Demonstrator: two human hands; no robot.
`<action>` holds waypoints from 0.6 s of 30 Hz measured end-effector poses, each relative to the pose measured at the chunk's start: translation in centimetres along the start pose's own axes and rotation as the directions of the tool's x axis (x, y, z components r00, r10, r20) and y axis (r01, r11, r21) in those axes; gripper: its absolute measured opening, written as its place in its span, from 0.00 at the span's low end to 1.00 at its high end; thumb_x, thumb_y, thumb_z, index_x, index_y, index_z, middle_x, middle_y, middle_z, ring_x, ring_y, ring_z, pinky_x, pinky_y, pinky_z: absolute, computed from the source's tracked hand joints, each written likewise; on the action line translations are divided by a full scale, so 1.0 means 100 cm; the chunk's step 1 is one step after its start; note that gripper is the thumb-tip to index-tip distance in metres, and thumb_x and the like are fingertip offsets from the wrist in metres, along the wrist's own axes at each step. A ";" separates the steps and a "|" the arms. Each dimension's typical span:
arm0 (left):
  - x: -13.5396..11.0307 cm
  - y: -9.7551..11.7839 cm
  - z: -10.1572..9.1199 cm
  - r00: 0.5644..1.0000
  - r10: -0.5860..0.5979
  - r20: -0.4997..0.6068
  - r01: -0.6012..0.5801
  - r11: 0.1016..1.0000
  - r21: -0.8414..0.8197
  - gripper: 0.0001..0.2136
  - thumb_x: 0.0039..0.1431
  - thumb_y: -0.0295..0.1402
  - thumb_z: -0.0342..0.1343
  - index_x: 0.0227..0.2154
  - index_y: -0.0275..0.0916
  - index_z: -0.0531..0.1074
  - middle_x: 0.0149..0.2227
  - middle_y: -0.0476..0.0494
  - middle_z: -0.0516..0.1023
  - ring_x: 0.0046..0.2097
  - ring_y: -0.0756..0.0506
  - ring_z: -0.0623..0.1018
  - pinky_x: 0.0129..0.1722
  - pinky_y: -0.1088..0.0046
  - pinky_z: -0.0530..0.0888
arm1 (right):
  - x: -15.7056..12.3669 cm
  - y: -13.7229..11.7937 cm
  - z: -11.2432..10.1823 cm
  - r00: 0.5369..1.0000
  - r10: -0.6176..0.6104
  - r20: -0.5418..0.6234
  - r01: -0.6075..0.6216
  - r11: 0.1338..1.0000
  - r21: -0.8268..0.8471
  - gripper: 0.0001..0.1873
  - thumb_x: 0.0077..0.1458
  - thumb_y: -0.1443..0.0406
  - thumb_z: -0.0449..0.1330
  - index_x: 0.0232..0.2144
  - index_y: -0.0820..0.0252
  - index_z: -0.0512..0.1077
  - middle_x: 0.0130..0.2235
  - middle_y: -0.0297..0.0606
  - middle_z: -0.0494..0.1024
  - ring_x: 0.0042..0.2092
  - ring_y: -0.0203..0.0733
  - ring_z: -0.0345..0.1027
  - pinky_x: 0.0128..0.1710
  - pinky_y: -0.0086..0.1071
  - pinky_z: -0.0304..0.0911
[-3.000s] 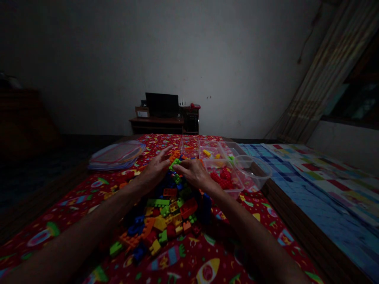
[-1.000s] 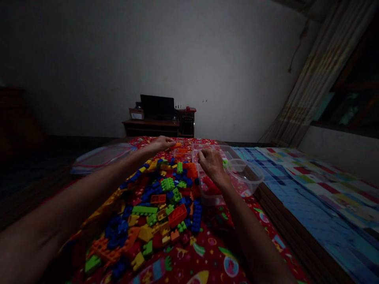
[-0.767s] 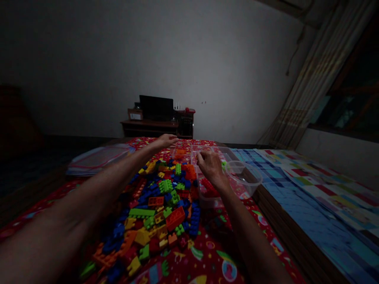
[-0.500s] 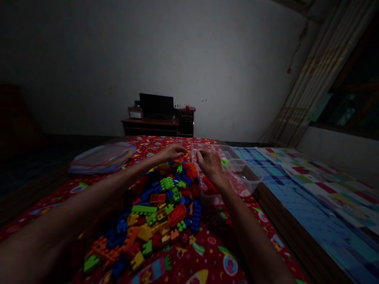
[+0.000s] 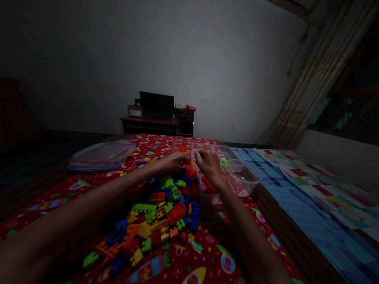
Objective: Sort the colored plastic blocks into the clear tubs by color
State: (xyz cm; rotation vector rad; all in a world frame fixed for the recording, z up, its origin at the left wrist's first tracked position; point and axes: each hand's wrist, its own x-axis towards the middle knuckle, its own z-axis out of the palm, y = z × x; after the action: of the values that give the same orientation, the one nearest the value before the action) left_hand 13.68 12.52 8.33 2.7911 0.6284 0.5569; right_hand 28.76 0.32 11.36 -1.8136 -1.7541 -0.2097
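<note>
My left hand [image 5: 178, 161] is at the far end of a pile of toy bricks [image 5: 161, 209], fingers curled down onto an orange toy brick [image 5: 191, 170]. Its fingertips are partly hidden. My right hand [image 5: 209, 163] is closed, thumb against the curled fingers, above a clear plastic box [image 5: 211, 200] with red bricks [image 5: 209, 185] inside. Whatever it may hold is hidden. Beyond my left hand, orange bricks [image 5: 182, 150] lie in another clear box. Green bricks [image 5: 223, 163] show in a clear container to the right of my right hand.
A round clear tub [image 5: 244, 175] stands at the right. Stacked clear lids [image 5: 102, 156] lie on the left of the red patterned cloth [image 5: 204, 260]. A desk with a monitor [image 5: 156, 104] stands by the wall. A bed with a blue checked cover [image 5: 299, 201] is at the right.
My left hand has come down and nearer, from the box with orange bricks to the orange brick in the pile. My right hand has stayed almost in place, still closed.
</note>
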 end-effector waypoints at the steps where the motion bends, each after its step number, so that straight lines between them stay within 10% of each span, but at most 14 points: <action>1: -0.004 0.001 -0.006 0.999 -0.036 0.009 0.036 0.999 0.004 0.08 0.49 0.35 0.56 0.29 0.37 0.77 0.27 0.48 0.76 0.32 0.47 0.73 0.34 0.76 0.68 | 0.000 0.000 0.000 1.000 -0.002 -0.002 0.002 1.000 0.000 0.19 0.62 0.62 0.48 0.30 0.59 0.77 0.32 0.40 0.79 0.34 0.37 0.71 0.32 0.28 0.54; 10: -0.034 0.008 -0.035 0.930 -0.368 0.011 0.358 0.896 -0.261 0.18 0.50 0.51 0.53 0.23 0.38 0.69 0.18 0.52 0.66 0.20 0.51 0.66 0.20 0.77 0.60 | -0.003 -0.002 0.006 1.000 0.011 0.010 -0.011 1.000 -0.006 0.19 0.62 0.62 0.48 0.31 0.59 0.77 0.31 0.41 0.79 0.32 0.37 0.70 0.31 0.28 0.53; 18: 0.013 0.001 -0.045 0.812 -0.562 -0.158 0.418 0.749 -0.515 0.16 0.59 0.44 0.49 0.24 0.36 0.67 0.22 0.47 0.71 0.23 0.50 0.71 0.24 0.76 0.67 | -0.002 0.001 0.008 1.000 -0.010 0.020 0.010 1.000 -0.007 0.17 0.62 0.63 0.49 0.31 0.60 0.77 0.33 0.42 0.80 0.34 0.38 0.70 0.31 0.28 0.53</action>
State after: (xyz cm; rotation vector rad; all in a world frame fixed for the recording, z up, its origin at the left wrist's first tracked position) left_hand 12.99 13.63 12.86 1.9861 1.0978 0.8855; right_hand 28.57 0.54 10.63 -1.8185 -1.7785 -0.2029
